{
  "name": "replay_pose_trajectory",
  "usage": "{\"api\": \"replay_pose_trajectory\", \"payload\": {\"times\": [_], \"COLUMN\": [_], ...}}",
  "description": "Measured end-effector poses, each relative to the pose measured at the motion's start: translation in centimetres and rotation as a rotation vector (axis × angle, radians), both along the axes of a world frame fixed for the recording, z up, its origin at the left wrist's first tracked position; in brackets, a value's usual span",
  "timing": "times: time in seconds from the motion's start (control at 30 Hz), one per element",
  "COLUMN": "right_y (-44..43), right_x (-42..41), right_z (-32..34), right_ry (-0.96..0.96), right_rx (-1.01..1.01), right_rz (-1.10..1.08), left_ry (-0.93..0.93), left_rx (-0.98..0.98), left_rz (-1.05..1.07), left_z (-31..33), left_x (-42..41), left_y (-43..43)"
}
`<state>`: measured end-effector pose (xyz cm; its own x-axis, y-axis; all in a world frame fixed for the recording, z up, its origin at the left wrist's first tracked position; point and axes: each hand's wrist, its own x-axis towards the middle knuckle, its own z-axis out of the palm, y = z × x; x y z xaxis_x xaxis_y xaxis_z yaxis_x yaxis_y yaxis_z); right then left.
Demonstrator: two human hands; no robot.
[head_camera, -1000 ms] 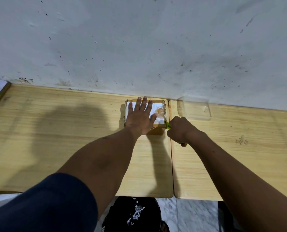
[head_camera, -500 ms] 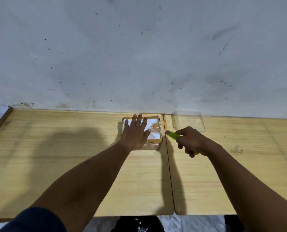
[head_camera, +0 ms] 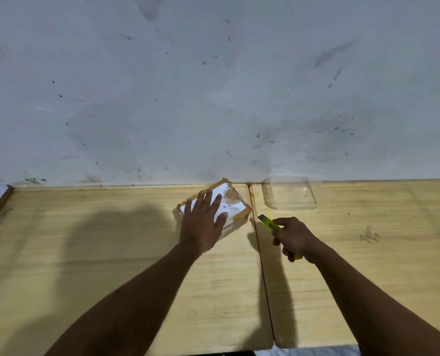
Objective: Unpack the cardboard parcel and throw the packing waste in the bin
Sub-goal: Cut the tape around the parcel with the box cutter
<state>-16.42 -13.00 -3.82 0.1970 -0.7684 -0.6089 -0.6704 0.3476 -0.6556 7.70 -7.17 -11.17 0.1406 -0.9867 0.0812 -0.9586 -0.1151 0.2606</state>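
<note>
Head view, single entry.

Item: cardboard parcel (head_camera: 233, 205), small and flat, white label on top, brown tape along its edges. It lies turned at an angle on the left wooden table (head_camera: 85, 253), close to the wall and just beside the seam with the right table (head_camera: 367, 265).

Item: my left hand (head_camera: 203, 223), fingers spread flat, palm pressing on the parcel's near-left part; it grips nothing.

Item: my right hand (head_camera: 294, 238), fingers wrapped tight around a yellow-green utility knife (head_camera: 269, 223), whose tip points at the parcel's near-right corner and sits near it, not touching.

Item: clear plastic tray (head_camera: 290, 196), on the right table by the wall.

Status, as I judge it: parcel looks shut, tape not visibly parted. Left to do: slit, open, empty, bin the waste. No bin in view.
</note>
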Motion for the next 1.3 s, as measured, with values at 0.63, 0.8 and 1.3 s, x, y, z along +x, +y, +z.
{"api": "replay_pose_trajectory", "payload": {"times": [0.63,0.8,1.3], "right_y": [0.2,0.4,0.4], "right_x": [0.5,1.3,3.4], "right_z": [-1.0,-0.6,-1.0], "right_ry": [-0.09,-0.214,-0.302], "right_rx": [-0.063,-0.127,-0.092], "right_rz": [-0.01,-0.037,-0.101], "left_ry": [0.061,0.141,0.098], "left_rx": [-0.011,-0.031,0.048], "left_rz": [-0.306,0.044,-0.036], "left_z": [0.5,0.4,0.6], "left_x": [1.3,-2.6,-2.3], "left_y": [-2.5,-1.7,-2.4]}}
